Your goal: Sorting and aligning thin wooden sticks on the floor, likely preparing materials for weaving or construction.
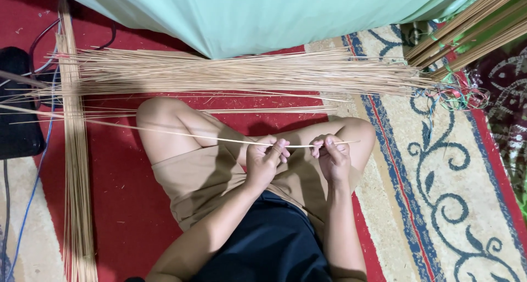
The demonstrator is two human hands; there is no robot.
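Observation:
I sit cross-legged on a red carpet [121, 199]. A long thin pale stick [181, 134] runs from the far left across my knee to my hands. My left hand [264, 160] pinches it near its right end. My right hand [331, 157] grips the same stick a little further right, with the tip poking out past the fingers. Both hands hover over my lap.
A wide pile of similar thin sticks [230, 73] lies across the carpet ahead of me. Another bundle [77, 194] runs along my left. More sticks [472, 29] lean at top right, near coloured strings [458, 95]. A pale green cloth [263, 13], a black object [16, 106] and cables sit around.

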